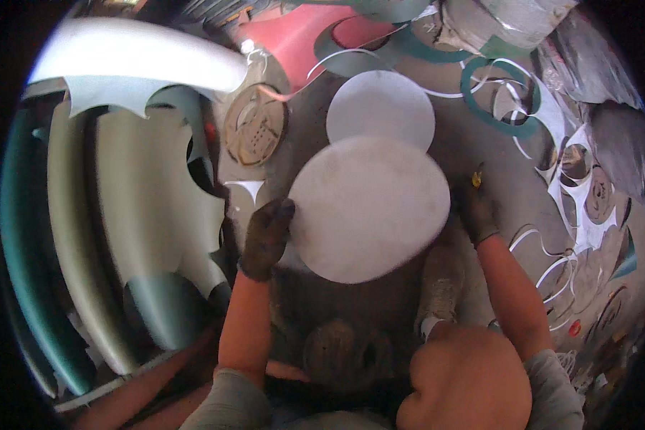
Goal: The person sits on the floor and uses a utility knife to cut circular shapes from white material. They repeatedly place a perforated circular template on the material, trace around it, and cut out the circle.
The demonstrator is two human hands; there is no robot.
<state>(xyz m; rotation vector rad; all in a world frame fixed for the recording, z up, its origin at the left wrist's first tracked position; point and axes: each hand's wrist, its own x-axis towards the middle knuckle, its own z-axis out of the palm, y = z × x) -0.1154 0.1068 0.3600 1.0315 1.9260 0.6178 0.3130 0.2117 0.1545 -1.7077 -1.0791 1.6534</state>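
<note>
A large pale round sheet (371, 209), blank and slightly off-round, is held up in front of me. My left hand (267, 239), in a dark glove, grips its left edge, with the thumb over the rim. My right hand (475, 212), also gloved, is beside the right edge; its fingers are dark and blurred, and I cannot tell whether they touch the sheet. A small yellow thing (477, 179) shows at those fingertips, too blurred to name. Beyond the held sheet, partly covered by it, a second pale disc (380, 107) lies on the floor.
Rolls of sheet material stand at left: teal (24, 258), beige (80, 242) and white (140, 54). A round marked board (255, 124) lies near them. Curved white offcuts (580, 209) and a teal ring (470, 91) litter the right. Pink sheet (295, 37) lies at the back.
</note>
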